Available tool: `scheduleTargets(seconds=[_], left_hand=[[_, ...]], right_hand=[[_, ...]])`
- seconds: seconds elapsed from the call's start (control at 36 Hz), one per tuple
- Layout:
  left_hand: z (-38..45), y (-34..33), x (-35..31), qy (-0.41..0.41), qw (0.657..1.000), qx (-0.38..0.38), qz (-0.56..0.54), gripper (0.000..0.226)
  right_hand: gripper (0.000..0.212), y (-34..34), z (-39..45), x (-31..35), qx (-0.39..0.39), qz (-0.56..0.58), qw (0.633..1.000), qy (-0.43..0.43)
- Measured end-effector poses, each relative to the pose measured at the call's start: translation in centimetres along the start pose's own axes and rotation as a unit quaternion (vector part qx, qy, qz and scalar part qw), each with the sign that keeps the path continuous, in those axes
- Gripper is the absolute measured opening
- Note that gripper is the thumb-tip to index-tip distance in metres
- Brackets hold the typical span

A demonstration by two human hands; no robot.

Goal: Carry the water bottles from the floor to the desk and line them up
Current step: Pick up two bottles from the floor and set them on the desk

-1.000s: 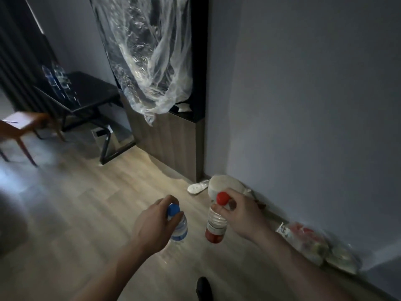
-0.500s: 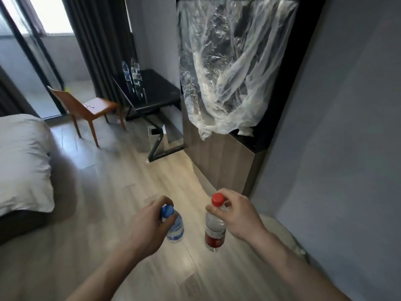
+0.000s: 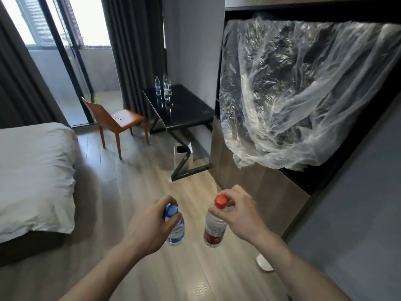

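Each hand pinches a bottle's neck: left hand blue-capped bottle, right hand red-capped bottle.

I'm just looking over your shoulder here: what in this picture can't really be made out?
All in the head view:
- Bottles on the desk: the cluster is too small and overlapping to count surely.
- The screen behind the plastic sheet: the crinkled sheet hides it.
- Small object on the chair seat: too small to identify.
- Neck of the blue-capped bottle: covered by the left hand.
- White object on the floor: partly behind the right arm.
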State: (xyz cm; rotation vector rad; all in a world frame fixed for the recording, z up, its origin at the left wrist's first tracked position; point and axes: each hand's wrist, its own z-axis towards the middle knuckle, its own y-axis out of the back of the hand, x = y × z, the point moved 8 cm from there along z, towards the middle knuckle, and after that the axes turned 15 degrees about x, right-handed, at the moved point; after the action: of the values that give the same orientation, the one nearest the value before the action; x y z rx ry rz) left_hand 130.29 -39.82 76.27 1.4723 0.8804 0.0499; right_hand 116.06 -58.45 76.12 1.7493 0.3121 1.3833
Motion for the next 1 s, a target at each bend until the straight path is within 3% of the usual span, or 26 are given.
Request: scheduleTargets(seconds=[0.39, 0.83, 1.0], left_hand=[[14.1, 11.2, 10.2, -0.051, 0.998, -0.014, 0.042, 0.016], [37.1, 19.5, 20.3, -0.007, 1.000, 0.012, 0.014, 0.020], [44.2, 24.2, 23.6, 0.018, 0.999, -0.016, 0.023, 0.023]], right_hand=[[0.041, 0.1, 17.9, 5.1, -0.044, -0.024, 0.999, 0.004], [0.033, -1.2, 44.7, 4.4, -0.007, 0.027, 0.999, 0.019], [0.029, -0.5, 54.8, 5.4, 0.018, 0.020, 0.999, 0.037]])
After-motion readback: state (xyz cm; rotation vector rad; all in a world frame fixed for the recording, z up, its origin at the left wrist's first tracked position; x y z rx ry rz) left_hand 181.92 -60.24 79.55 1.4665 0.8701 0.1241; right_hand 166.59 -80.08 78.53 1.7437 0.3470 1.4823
